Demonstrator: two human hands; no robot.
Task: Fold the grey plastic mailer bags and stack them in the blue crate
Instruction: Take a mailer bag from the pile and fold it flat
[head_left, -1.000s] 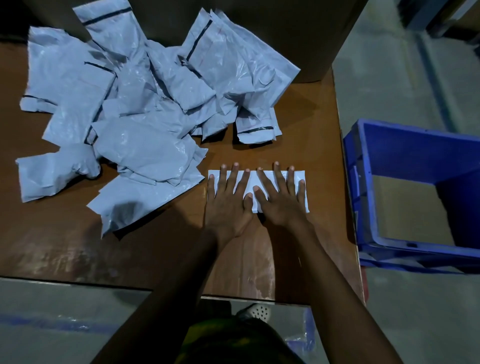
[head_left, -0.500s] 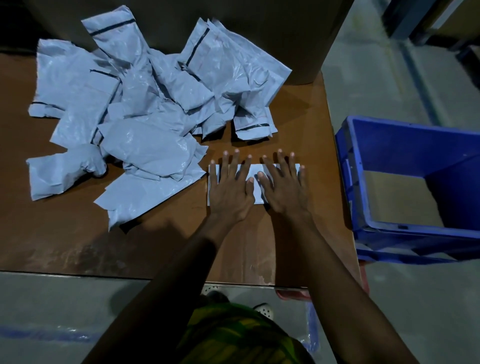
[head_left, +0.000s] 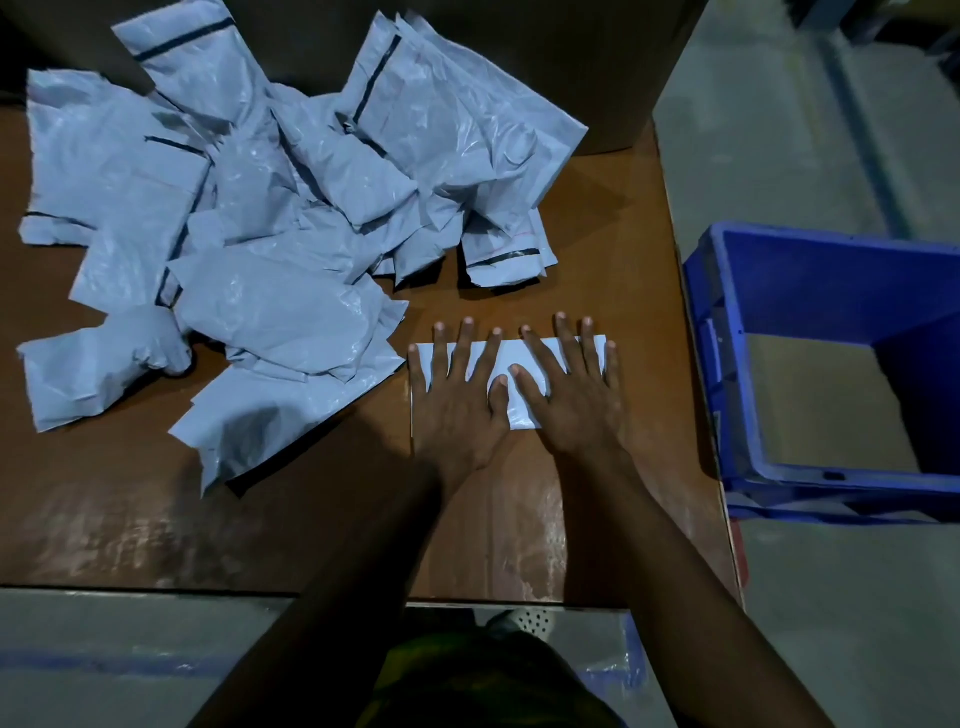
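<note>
Grey plastic, folded into a flat rectangle, lies on the brown table (head_left: 260, 519) right of the frame's centre: this folded mailer bag (head_left: 522, 415) sits under both hands, long side running left to right. The left hand (head_left: 457, 410) lies palm down on its left half, fingers straight and spread, gripping nothing, only pressing the plastic flat; its fingertips reach past the bag's far edge onto the wood. The right hand (head_left: 576, 405) does the same on the right half, fingers splayed and straight, palm down, with its little finger at the bag's right end. The 2 thumbs lie side by side near the middle of the bag, touching or almost so. A loose pile of unfolded mailer bags (head_left: 270, 218), crumpled and overlapping, some showing a dark seal strip, fills the upper left and top centre of the frame, its nearest sheet just beside the left hand. Behind the pile rises a large cardboard box (head_left: 597, 62). The blue crate (head_left: 711, 364) stands at the right edge of the frame, close beside the table's right side, apart from the hands, its bottom brownish. Grey concrete floor (head_left: 779, 130) shows around it
</note>
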